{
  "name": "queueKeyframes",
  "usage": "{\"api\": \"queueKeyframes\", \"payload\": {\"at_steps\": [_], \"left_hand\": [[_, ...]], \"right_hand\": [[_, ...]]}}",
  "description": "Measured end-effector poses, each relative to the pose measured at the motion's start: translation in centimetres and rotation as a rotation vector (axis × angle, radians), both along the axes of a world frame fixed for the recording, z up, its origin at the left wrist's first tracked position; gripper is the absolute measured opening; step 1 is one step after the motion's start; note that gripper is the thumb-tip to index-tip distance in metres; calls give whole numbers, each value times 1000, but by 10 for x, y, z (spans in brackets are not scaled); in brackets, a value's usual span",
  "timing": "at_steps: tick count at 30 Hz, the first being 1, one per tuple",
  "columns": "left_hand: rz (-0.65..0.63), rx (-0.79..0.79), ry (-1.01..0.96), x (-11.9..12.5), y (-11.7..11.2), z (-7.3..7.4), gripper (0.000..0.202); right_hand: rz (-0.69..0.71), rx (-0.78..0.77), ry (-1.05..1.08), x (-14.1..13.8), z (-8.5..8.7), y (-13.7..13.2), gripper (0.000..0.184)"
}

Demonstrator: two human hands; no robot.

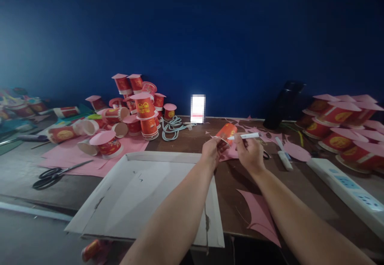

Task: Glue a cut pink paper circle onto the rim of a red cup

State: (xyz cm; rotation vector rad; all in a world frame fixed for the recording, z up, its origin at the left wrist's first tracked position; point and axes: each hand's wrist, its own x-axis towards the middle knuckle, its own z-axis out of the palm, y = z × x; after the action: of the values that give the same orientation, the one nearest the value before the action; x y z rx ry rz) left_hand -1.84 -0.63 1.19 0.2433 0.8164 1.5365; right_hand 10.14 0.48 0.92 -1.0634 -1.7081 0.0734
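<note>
My left hand [211, 153] is closed on a red paper cup [227, 130] with yellow printing. The cup lies tilted, its rim toward me. In my right hand [249, 153] is a slim white pen [251, 135], pinched between thumb and fingers. The pen's left end points at the cup's rim; whether it touches cannot be made out. Pink paper [229, 153] lies on the table just under both hands. A loop of scissors [266, 155] shows beside my right hand.
A white cardboard tray [168, 157] lies front left, with black scissors [49, 177] beside it. Red cups with pink paper discs [144, 107] stand piled behind, and more are stacked right [342, 117]. A power strip [345, 193], a coiled cable [171, 129] and a dark bottle [282, 105] surround the workspace.
</note>
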Motion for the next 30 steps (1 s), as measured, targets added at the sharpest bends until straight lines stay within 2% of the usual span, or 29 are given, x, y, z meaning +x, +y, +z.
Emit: {"api": "queueKeyframes", "payload": {"at_steps": [5, 14, 21, 30], "left_hand": [[11, 47, -6, 0, -1, -2, 17], [-3, -3, 0, 1, 1, 2, 18], [12, 19, -14, 0, -1, 0, 18], [-11, 1, -16, 1, 0, 2, 22]], "right_hand": [[5, -17, -6, -1, -1, -2, 37], [-53, 62, -19, 2, -2, 4, 36], [10, -42, -8, 0, -1, -1, 38], [-56, 46, -28, 2, -2, 4, 35]]}}
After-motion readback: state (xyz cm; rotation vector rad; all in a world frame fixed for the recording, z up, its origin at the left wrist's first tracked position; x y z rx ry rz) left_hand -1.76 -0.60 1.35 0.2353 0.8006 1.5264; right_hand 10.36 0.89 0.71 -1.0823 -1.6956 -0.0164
